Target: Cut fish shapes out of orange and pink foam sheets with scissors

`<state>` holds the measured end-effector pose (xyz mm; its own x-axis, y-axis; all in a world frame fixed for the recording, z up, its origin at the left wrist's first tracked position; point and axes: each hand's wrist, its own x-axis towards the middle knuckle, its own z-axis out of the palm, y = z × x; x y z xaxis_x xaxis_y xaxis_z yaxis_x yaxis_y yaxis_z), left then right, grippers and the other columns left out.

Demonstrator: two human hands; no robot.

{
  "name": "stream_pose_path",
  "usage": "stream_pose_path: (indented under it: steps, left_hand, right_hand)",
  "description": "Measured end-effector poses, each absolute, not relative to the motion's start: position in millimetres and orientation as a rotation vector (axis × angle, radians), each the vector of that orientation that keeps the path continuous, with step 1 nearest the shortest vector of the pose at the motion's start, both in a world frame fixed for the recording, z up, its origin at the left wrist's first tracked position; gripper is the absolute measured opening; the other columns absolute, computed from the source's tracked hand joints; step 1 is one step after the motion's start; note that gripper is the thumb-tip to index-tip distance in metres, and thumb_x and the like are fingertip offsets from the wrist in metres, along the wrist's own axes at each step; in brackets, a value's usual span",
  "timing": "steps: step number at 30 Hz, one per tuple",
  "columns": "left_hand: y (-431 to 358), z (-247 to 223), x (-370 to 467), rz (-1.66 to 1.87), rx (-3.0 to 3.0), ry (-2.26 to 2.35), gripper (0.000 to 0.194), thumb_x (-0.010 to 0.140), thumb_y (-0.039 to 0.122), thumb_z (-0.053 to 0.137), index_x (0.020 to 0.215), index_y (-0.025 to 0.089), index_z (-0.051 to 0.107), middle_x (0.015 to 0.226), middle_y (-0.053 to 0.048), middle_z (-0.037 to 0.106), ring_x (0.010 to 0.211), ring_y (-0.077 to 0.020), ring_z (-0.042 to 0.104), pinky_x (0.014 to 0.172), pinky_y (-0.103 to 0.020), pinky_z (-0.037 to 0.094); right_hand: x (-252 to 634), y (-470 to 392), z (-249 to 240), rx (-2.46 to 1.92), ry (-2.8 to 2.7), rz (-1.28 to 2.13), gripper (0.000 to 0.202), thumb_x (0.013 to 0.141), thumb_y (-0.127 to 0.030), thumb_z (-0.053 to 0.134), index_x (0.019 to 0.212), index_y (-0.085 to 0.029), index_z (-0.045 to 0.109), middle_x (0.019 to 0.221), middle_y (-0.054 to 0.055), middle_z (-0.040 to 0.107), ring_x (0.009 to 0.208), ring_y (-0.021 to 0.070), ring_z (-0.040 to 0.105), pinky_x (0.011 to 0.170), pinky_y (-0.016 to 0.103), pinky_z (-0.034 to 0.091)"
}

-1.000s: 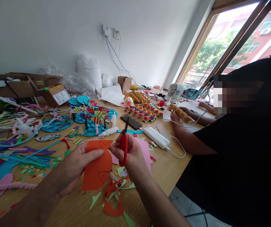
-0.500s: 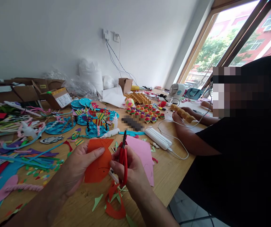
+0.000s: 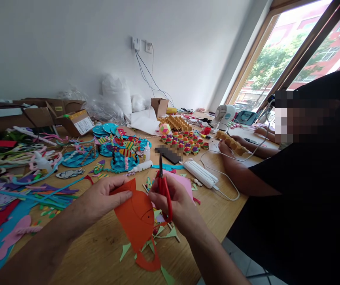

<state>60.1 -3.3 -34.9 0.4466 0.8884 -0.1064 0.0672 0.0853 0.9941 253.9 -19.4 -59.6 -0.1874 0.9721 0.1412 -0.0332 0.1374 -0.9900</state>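
Observation:
Between finger and thumb, my left hand (image 3: 109, 194) pinches the upper left of an orange sheet (image 3: 134, 217), which bears a drawn fish outline with a curved line and a dot eye. My right hand (image 3: 177, 200) is closed round red-handled scissors (image 3: 165, 196), their dark blades pointing up and close together. Its fingertips are at the sheet's right edge. Below the sheet, an orange curved scrap (image 3: 149, 264) lies among green offcuts (image 3: 125, 251). A pink sheet (image 3: 182, 183) is partly hidden behind my right hand.
A white power bank (image 3: 201, 173) with a cable and a dark phone (image 3: 170, 155) lie beyond my hands. Blue plates with paper fish (image 3: 125, 160) stand left of centre, near glue bottles (image 3: 142, 166). At right, a person in black (image 3: 315, 190) holds an egg-carton strip (image 3: 232, 143).
The orange sheet has turned and tilted, its lower end swinging down to the right. My right hand has moved right with the scissors, and more of the pink sheet is covered.

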Motion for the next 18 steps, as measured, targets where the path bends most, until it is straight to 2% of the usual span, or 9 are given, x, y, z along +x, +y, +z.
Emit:
stream_pose_path:
  steps: [4, 6, 12, 18]
  left_hand:
    - [-9.0, -32.0, 59.7, 0.802, 1.184, 0.831, 0.009, 0.073, 0.031, 0.075, 0.078, 0.024, 0.073, 0.071, 0.004, 0.07, 0.066, -0.0113, 0.062, 0.061, -0.017, 0.048]
    - [-10.2, -31.9, 61.3, 0.825, 1.147, 0.828, 0.01, 0.072, 0.03, 0.077, 0.074, 0.022, 0.071, 0.068, 0.004, 0.069, 0.063, -0.0104, 0.06, 0.06, -0.017, 0.048]
    - [-10.8, -35.6, 68.7, 0.895, 1.177, 0.864, 0.01, 0.074, 0.033, 0.074, 0.074, 0.023, 0.072, 0.066, 0.004, 0.068, 0.067, -0.0115, 0.06, 0.062, -0.017, 0.048]
    - [-11.8, -40.7, 71.7, 0.908, 1.244, 0.88, 0.012, 0.079, 0.034, 0.068, 0.077, 0.023, 0.072, 0.065, 0.003, 0.067, 0.065, -0.0138, 0.06, 0.063, -0.02, 0.048]
  right_hand:
    - [251.9, -20.1, -68.1, -0.997, -1.35, 1.258, 0.023, 0.08, -0.037, 0.058, 0.069, -0.019, 0.05, 0.061, -0.004, 0.052, 0.053, 0.0108, 0.045, 0.05, 0.022, 0.037]
    - [247.5, -23.8, -76.2, -1.021, -1.359, 1.304, 0.025, 0.082, -0.037, 0.056, 0.065, -0.019, 0.049, 0.056, -0.005, 0.046, 0.053, 0.0114, 0.044, 0.049, 0.022, 0.036]
    - [232.5, -42.1, -90.4, -0.871, -1.476, 1.307, 0.022, 0.084, -0.033, 0.054, 0.076, -0.019, 0.068, 0.069, -0.001, 0.059, 0.069, 0.0159, 0.053, 0.064, 0.025, 0.044]
    - [228.1, -47.6, -91.3, -0.922, -1.4, 1.404, 0.031, 0.084, -0.041, 0.053, 0.082, -0.016, 0.071, 0.05, -0.004, 0.051, 0.048, 0.0116, 0.047, 0.053, 0.023, 0.043]
